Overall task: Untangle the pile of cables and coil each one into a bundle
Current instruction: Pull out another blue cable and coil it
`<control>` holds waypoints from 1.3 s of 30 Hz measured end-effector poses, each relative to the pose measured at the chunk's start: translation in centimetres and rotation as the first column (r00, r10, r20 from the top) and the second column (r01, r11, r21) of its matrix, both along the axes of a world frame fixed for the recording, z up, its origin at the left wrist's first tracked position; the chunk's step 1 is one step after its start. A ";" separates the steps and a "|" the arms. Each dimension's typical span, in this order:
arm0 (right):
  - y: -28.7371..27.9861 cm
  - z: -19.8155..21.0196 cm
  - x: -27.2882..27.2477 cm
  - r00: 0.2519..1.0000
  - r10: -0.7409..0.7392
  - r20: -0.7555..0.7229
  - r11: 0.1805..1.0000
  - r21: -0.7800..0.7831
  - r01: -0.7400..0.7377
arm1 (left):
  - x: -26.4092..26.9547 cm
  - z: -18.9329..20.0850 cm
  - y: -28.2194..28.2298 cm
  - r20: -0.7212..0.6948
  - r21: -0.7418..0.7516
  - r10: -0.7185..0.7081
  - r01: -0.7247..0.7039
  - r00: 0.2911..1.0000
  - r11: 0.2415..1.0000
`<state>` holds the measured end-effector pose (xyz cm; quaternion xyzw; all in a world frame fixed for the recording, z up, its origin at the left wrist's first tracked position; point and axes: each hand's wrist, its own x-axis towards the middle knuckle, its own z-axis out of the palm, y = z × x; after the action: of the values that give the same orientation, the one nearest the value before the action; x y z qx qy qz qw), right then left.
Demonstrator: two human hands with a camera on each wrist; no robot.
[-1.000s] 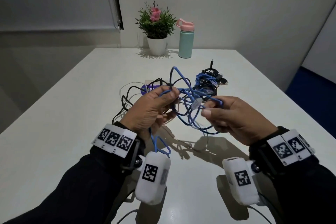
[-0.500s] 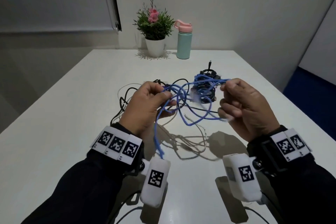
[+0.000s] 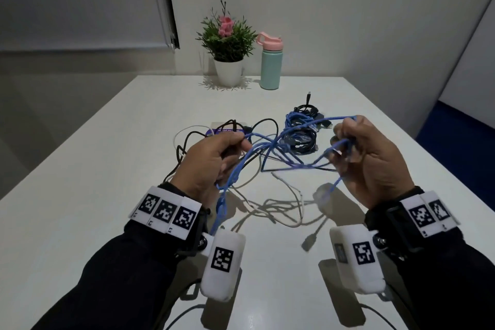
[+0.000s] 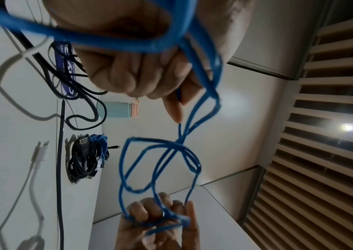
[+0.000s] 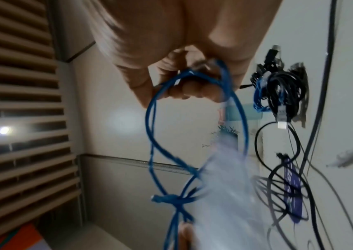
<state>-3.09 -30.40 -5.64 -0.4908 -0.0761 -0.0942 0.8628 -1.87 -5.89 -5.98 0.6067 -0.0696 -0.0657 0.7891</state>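
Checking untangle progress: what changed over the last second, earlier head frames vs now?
The right hand moved out to the right and the left hand a little left, stretching the blue cable from a bunched clump into longer strands between them. Both hands kept their grip on it. The coiled bundle, loose black cable, white cable, plant and bottle stayed put.

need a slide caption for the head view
Both hands, left and right, stretch a tangled blue cable above a white table.
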 end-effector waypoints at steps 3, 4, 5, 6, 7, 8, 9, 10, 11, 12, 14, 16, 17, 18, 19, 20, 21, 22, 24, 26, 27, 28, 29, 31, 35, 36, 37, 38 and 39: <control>-0.3 0.1 0.2 1.000 0.017 0.017 0.994 0.109 -0.018 | 0.0 0.3 -0.2 0.038 -0.072 0.008 -0.005 0.999 0.997; -0.7 0.2 0.3 0.999 0.026 0.024 0.988 0.154 -0.029 | 0.0 0.5 -0.2 0.027 -0.126 0.023 -0.020 0.999 0.992; -1.0 0.3 0.4 1.000 0.014 0.022 0.984 0.175 -0.018 | 0.1 0.6 -0.1 0.004 -0.189 0.047 -0.045 0.999 0.981; -1.3 0.3 0.4 1.000 -0.011 0.015 0.984 0.180 0.008 | 0.1 0.7 0.0 -0.026 -0.258 0.069 -0.073 0.997 0.963; -1.6 0.2 0.6 0.999 -0.042 0.004 0.983 0.178 0.041 | 0.2 0.9 0.2 -0.052 -0.324 0.078 -0.091 0.996 0.942; -1.7 0.2 0.7 0.997 -0.074 -0.010 0.982 0.174 0.075 | 0.2 1.0 0.4 -0.063 -0.376 0.074 -0.092 0.995 0.922; -1.8 0.1 0.7 0.994 -0.106 -0.020 0.980 0.167 0.108 | 0.2 1.1 0.5 -0.061 -0.406 0.065 -0.084 0.996 0.910; -1.9 0.1 0.8 0.990 -0.137 -0.021 0.978 0.157 0.138 | 0.1 1.1 0.5 -0.056 -0.415 0.059 -0.077 0.997 0.907; -2.1 0.1 0.9 0.986 -0.166 -0.012 0.975 0.149 0.166 | 0.1 1.1 0.6 -0.055 -0.406 0.058 -0.076 0.997 0.911; -2.3 0.2 0.9 0.983 -0.185 0.004 0.972 0.150 0.183 | 0.1 1.1 0.6 -0.057 -0.385 0.062 -0.079 0.996 0.920; -3.0 0.6 0.8 0.988 -0.145 0.049 0.979 0.153 0.136 | 0.1 1.0 0.5 -0.050 -0.312 0.067 -0.079 0.997 0.947; -3.6 1.1 0.5 0.997 0.004 0.079 0.997 0.081 -0.010 | -0.1 1.2 0.4 -0.019 -0.220 0.075 -0.077 0.997 0.973; -3.6 1.3 0.2 0.995 0.074 0.065 0.997 -0.003 -0.074 | -0.3 1.4 0.2 0.001 -0.182 0.076 -0.074 0.997 0.981; -3.5 1.5 0.0 0.993 0.118 0.028 0.987 -0.111 -0.114 | -0.5 1.7 0.1 0.022 -0.152 0.069 -0.065 0.997 0.986; -3.1 1.6 -0.2 0.991 0.137 -0.015 0.961 -0.240 -0.136 | -0.8 2.1 0.0 0.044 -0.128 0.058 -0.052 0.997 0.990; -2.6 1.7 -0.5 0.990 0.132 -0.044 0.912 -0.386 -0.139 | -1.0 2.5 -0.2 0.065 -0.102 0.047 -0.041 0.997 0.994; -2.1 2.0 -0.7 0.993 0.112 -0.036 0.836 -0.537 -0.114 | -1.3 3.0 -0.2 0.083 -0.070 0.043 -0.038 0.996 0.997; -1.6 2.4 -0.9 0.995 0.098 -0.012 0.745 -0.663 -0.081 | -1.5 3.4 -0.3 0.098 -0.036 0.046 -0.043 0.994 0.998; -1.6 3.7 -1.2 0.998 0.057 0.032 0.559 -0.829 -0.006 | -1.8 4.3 -0.2 0.124 0.022 0.053 -0.056 0.991 0.998; -1.6 5.7 -1.9 0.988 0.090 0.122 0.444 -0.893 0.070 | -2.3 5.1 0.0 0.138 0.064 0.037 -0.047 0.990 0.997; -1.2 6.7 -2.3 0.977 0.130 0.170 0.394 -0.913 0.106 | -2.5 5.4 0.2 0.144 0.091 0.013 -0.026 0.989 0.995; -0.7 7.4 -2.6 0.963 0.167 0.210 0.327 -0.934 0.147 | -2.8 5.7 0.2 0.152 0.124 -0.023 0.004 0.988 0.992; 0.1 7.7 -3.0 0.956 0.204 0.213 0.248 -0.956 0.160 | -3.2 6.0 0.1 0.159 0.153 -0.061 0.037 0.985 0.987; 2.4 7.9 -3.7 0.957 0.256 0.140 0.085 -0.989 0.122 | -3.8 6.6 -0.1 0.177 0.179 -0.110 0.078 0.978 0.981; 4.2 7.6 -4.3 0.930 0.229 0.286 -0.048 -0.951 0.304 | -3.9 7.6 0.8 0.186 0.198 -0.002 -0.035 0.983 0.979; 3.4 7.7 -4.4 0.915 0.209 0.345 -0.031 -0.933 0.359 | -3.7 7.7 1.6 0.172 0.187 0.060 -0.093 0.983 0.978; 2.6 8.0 -4.6 0.897 0.187 0.401 0.032 -0.915 0.403 | -3.4 7.7 2.7 0.149 0.163 0.128 -0.152 0.981 0.975; 1.5 8.3 -4.8 0.879 0.159 0.449 0.132 -0.892 0.432 | -3.2 7.8 4.0 0.113 0.126 0.195 -0.208 0.974 0.970; 0.5 8.5 -5.0 0.873 0.113 0.474 0.264 -0.862 0.433 | -2.9 7.8 5.4 0.069 0.078 0.253 -0.258 0.965 0.963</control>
<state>-8.08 -29.85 2.81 -0.8757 -0.2600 -0.2291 0.3363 -4.77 -0.45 1.79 0.6458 -0.0108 0.0517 0.7616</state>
